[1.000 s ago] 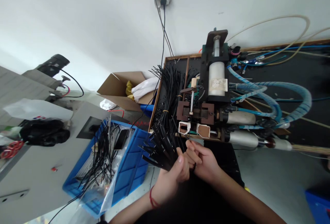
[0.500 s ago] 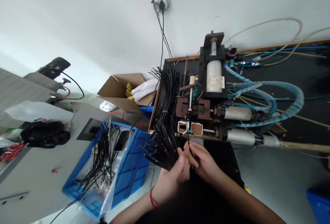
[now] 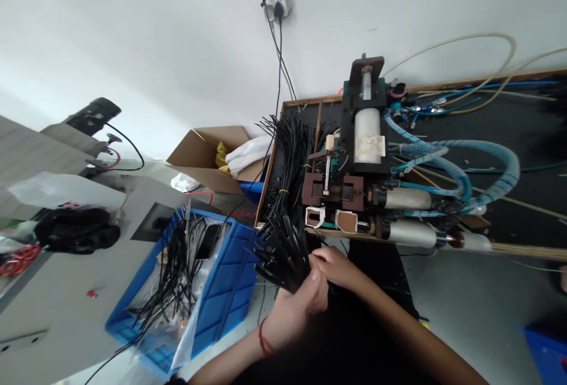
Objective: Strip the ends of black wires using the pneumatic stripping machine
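My left hand (image 3: 303, 296) is closed around a bundle of black cables (image 3: 283, 252), their ends fanning up and to the left. Right beside it, my right hand (image 3: 334, 265) has its fingers curled against the bundle's right side. Its fingertips are partly hidden, and what they pinch cannot be made out. Just beyond both hands is a pneumatic machine (image 3: 332, 190) with brown metal jaws. In front of these, two white-edged brown pads (image 3: 346, 221) stand apart with a gap between them.
Tied black cables (image 3: 290, 160) lie in the wood-edged tray left of the machine. Blue hoses (image 3: 505, 163) loop at right. A blue crate (image 3: 224, 290) of cables and plastic stands at left, a cardboard box (image 3: 204, 175) behind it. Power cords (image 3: 280, 60) hang from the wall socket.
My right hand has moved left from the pads to the bundle, and the cable that ran from its fingers to the pads is gone from there. The right pad has shifted right, widening the gap.
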Tool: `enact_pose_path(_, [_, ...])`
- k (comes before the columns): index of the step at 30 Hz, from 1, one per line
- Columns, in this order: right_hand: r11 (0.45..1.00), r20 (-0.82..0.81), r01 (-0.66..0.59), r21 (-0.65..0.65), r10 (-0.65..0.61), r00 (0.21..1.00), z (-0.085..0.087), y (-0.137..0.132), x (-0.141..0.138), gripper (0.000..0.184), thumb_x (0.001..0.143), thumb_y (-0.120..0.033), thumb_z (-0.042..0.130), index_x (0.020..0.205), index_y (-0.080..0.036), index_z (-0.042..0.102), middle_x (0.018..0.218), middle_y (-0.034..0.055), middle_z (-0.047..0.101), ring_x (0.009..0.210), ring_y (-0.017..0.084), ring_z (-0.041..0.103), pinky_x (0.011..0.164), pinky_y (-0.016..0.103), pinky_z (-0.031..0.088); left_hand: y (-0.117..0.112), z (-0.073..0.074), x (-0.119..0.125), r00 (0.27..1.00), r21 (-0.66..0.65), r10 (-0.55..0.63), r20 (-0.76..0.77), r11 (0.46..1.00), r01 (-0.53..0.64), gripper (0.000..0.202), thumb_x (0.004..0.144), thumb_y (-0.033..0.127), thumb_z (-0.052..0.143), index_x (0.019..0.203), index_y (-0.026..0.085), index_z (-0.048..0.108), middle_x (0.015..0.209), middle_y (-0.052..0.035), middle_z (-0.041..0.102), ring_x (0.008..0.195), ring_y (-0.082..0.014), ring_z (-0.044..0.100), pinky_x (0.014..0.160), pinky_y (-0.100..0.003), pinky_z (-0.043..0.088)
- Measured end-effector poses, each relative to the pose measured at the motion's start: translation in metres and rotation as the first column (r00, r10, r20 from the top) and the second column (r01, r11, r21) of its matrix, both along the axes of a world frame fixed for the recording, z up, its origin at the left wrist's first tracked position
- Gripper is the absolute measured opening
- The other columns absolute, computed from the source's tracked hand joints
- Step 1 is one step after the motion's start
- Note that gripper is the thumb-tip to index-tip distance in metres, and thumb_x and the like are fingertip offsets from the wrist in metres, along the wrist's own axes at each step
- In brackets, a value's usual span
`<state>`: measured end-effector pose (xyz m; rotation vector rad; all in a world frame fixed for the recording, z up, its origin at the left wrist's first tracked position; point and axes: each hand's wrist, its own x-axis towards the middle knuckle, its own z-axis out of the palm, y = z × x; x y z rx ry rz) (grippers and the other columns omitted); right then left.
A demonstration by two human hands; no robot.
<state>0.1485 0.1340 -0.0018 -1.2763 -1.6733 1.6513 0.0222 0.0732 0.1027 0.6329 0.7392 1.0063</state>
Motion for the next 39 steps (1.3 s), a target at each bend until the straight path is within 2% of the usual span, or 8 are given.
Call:
enact_pose_path(4, [0.992,0.209,0.077,0.096,-0.096,0.973,-0.003,-0.001,0.004,0.045,0.081,-0.02,0.077,0.049,-0.022,0.045,0.05,-0.0035,0.041,0.054,0.015,0.036,0.062,0.032,0.022,-0.001,0.001,-0.002,1.0,-0.051,0.014,-0.014,0.999,-0.015,0.05,0.097,0.053,0.075,0.076,0.022,0.043,0.055,0.0111,0.031,0.048,-0.0066,0.019,0.051,-0.026,0.02])
enact_pose_path(7, [0.974,0.241,0.125,0.187,-0.169,0.956,0.015,-0.002,0.012,0.042,0.091,-0.027,0.07,0.056,-0.023,0.046,0.056,-0.002,0.045,0.057,0.017,0.04,0.063,0.033,0.024,-0.001,0.002,-0.002,1.0,-0.048,0.004,-0.011,0.999,-0.005,0.05,0.098,0.054,0.074,0.077,0.022,0.042,0.055,0.0114,0.031,0.047,-0.007,0.019,0.051,-0.026,0.02])
enact_pose_path(10, [0.936,0.12,0.18,0.303,-0.225,0.967,0.043,-0.005,0.02,0.042,0.102,-0.039,0.059,0.063,-0.024,0.049,0.059,-0.0012,0.049,0.058,0.018,0.046,0.063,0.033,0.03,0.0,0.002,-0.001,1.0,-0.055,-0.007,-0.021,0.998,0.006,0.049,0.097,0.055,0.074,0.078,0.022,0.043,0.054,0.0117,0.031,0.047,-0.0071,0.02,0.051,-0.027,0.02])
enact_pose_path(13, [0.893,-0.174,0.252,0.374,-0.199,0.964,0.071,-0.011,0.023,0.034,0.106,-0.037,0.053,0.079,-0.023,0.066,0.07,0.0024,0.065,0.065,0.019,0.059,0.065,0.032,0.041,0.001,-0.001,-0.001,0.997,-0.059,-0.032,-0.073,0.998,0.028,0.054,0.096,0.059,0.075,0.072,0.022,0.044,0.053,0.0102,0.032,0.048,-0.0077,0.023,0.052,-0.028,0.021])
enact_pose_path(16, [0.928,-0.34,0.246,0.281,-0.143,0.929,0.087,-0.015,0.021,0.025,0.105,-0.032,0.057,0.092,-0.022,0.077,0.08,0.0045,0.074,0.072,0.021,0.066,0.068,0.033,0.047,0.0,-0.005,-0.001,0.984,-0.028,-0.074,-0.16,0.997,0.07,0.063,0.096,0.065,0.07,0.06,0.022,0.041,0.053,0.0067,0.033,0.051,-0.0089,0.027,0.053,-0.031,0.021])
enact_pose_path(22, [0.954,-0.489,0.295,0.042,-0.238,0.839,0.089,-0.015,0.018,0.02,0.096,-0.035,0.07,0.083,-0.023,0.079,0.073,0.0034,0.072,0.067,0.02,0.063,0.062,0.032,0.046,-0.001,-0.005,-0.002,0.968,-0.007,-0.105,-0.227,0.994,0.106,0.064,0.097,0.067,0.066,0.058,0.022,0.043,0.054,0.0052,0.034,0.052,-0.0102,0.029,0.054,-0.033,0.023])
enact_pose_path(31, [0.969,-0.497,0.248,0.014,-0.208,0.842,0.097,-0.011,0.023,0.018,0.09,-0.036,0.076,0.079,-0.022,0.074,0.062,-0.0007,0.06,0.057,0.016,0.052,0.053,0.029,0.038,-0.001,-0.008,-0.001,0.961,-0.045,-0.119,-0.251,0.993,0.111,0.067,0.091,0.073,0.069,0.057,0.022,0.043,0.052,0.0058,0.033,0.051,-0.0105,0.027,0.053,-0.032,0.022])
enact_pose_path(39, [0.932,-0.501,0.362,-0.002,-0.314,0.806,0.095,-0.017,0.022,0.022,0.09,-0.026,0.069,0.07,-0.023,0.061,0.053,-0.0032,0.057,0.046,0.014,0.052,0.047,0.028,0.037,0.002,-0.005,-0.002,0.955,0.031,-0.143,-0.26,0.987,0.156,0.056,0.101,0.066,0.061,0.071,0.019,0.054,0.054,0.0056,0.038,0.051,-0.0104,0.031,0.053,-0.03,0.025])
